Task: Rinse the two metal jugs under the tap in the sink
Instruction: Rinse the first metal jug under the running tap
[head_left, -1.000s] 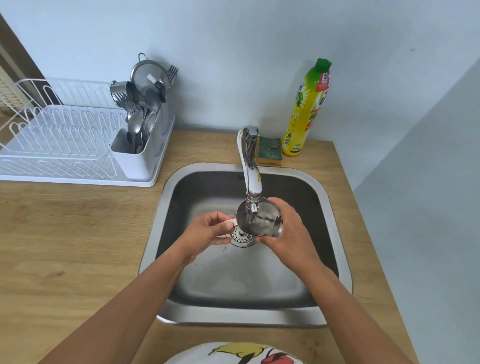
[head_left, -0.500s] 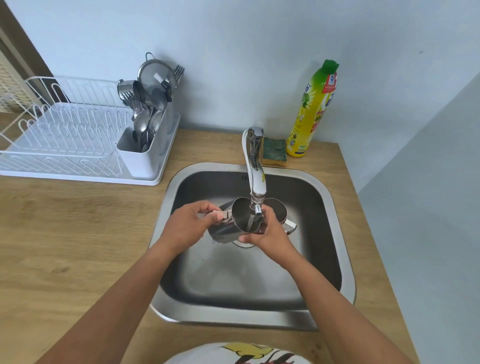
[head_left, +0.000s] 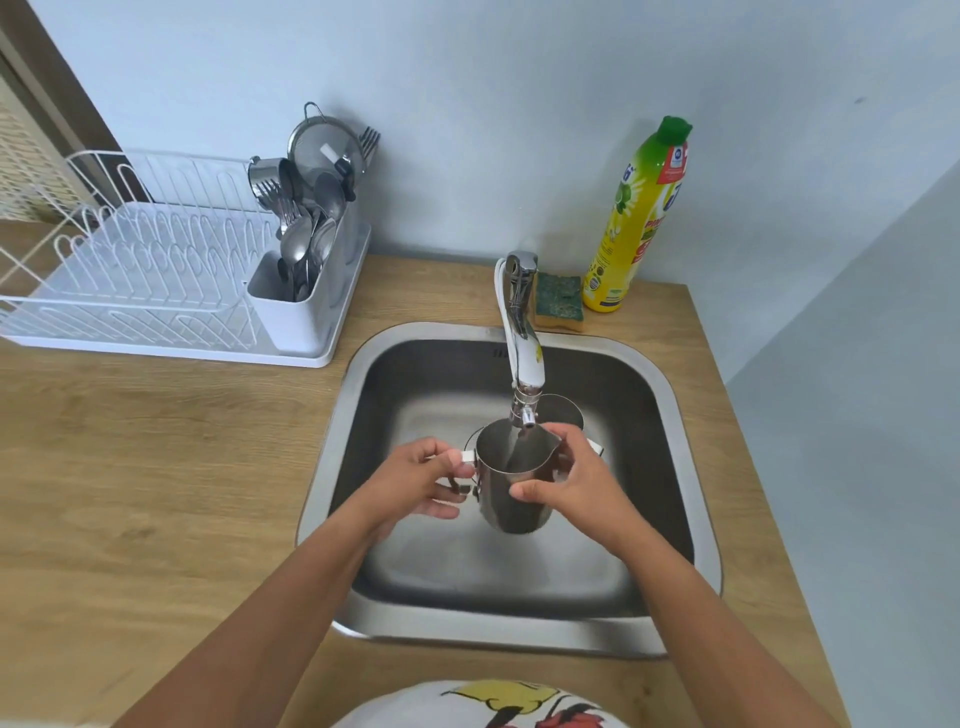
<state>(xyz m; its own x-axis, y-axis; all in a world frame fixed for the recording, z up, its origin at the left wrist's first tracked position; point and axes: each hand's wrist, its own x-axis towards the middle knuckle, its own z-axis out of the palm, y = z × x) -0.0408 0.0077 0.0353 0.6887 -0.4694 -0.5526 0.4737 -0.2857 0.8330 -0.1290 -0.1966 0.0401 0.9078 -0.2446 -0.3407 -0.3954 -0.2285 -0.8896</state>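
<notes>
Gripping the jug (head_left: 511, 486) by its handle (head_left: 466, 457), the left hand (head_left: 415, 480) holds it upright mid-frame while the right hand (head_left: 576, 480) curls round its side, steadying the mouth under the tap (head_left: 524, 358).

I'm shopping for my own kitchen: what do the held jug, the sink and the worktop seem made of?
The jug looks like polished stainless steel: silvery, with mirror-like reflections. The sink seems brushed steel, grey with a duller satin sheen. The worktop shows matte pale wood grain; solid wood or laminate, I cannot tell.
</notes>
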